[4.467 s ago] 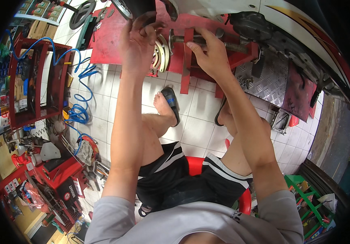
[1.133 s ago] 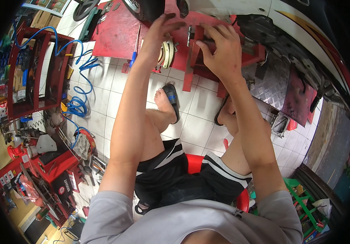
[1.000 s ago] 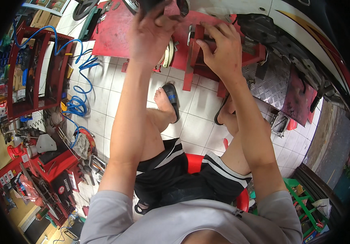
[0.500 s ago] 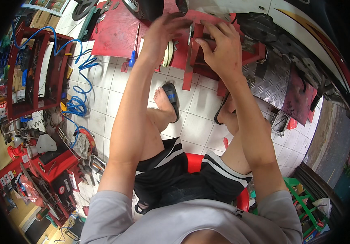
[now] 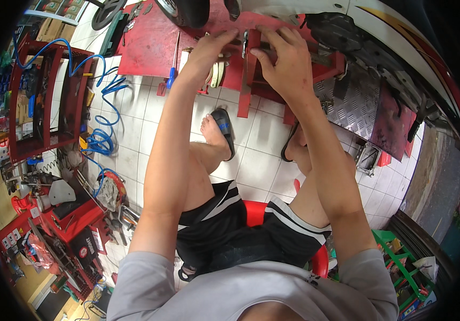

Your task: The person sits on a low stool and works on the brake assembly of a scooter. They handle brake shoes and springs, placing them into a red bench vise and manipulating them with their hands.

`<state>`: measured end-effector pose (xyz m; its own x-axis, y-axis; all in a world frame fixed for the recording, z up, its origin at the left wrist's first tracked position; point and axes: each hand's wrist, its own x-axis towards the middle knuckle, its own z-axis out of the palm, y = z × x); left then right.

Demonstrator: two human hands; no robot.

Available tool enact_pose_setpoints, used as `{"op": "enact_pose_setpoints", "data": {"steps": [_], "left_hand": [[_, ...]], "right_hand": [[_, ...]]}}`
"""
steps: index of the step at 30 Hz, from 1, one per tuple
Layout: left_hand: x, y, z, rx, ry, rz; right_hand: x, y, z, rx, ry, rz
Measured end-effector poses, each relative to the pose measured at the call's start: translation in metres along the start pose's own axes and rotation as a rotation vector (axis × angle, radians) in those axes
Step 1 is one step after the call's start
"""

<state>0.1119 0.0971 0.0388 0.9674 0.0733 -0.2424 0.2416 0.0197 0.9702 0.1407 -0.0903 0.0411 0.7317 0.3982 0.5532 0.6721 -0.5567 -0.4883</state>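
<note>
Red steel stand (image 5: 248,80) at twelve o'clock carries the work; my left hand (image 5: 211,51) pinches a small fitting, right hand (image 5: 289,64) fingers curl over the bracket; I judge assembly mid-way, screwdriver (image 5: 172,69) idle at eleven.

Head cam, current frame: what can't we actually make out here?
- Head view: what the right hand grips; its own fingers cover the part on the red stand.
- Left hand fingertips: blurred against the stand.
- Black tyre: cut off by the top edge.
- Red tool cart contents: too small.
</note>
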Motion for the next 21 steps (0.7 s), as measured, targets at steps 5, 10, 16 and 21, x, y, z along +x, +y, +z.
{"op": "enact_pose_setpoints", "data": {"steps": [5, 10, 16, 21], "left_hand": [[-0.004, 0.004, 0.009, 0.14, -0.089, 0.032], [0.001, -0.005, 0.006, -0.054, -0.174, 0.155], [0.004, -0.003, 0.003, 0.139, -0.206, 0.281], [0.008, -0.007, 0.008, 0.222, -0.139, 0.452]], "right_hand": [[-0.002, 0.002, 0.002, 0.014, 0.009, -0.007], [-0.004, 0.004, -0.001, -0.01, 0.049, -0.031], [0.002, 0.013, -0.029, 0.165, 0.229, -0.037], [-0.001, 0.051, -0.058, 0.469, 0.526, 0.206]]}}
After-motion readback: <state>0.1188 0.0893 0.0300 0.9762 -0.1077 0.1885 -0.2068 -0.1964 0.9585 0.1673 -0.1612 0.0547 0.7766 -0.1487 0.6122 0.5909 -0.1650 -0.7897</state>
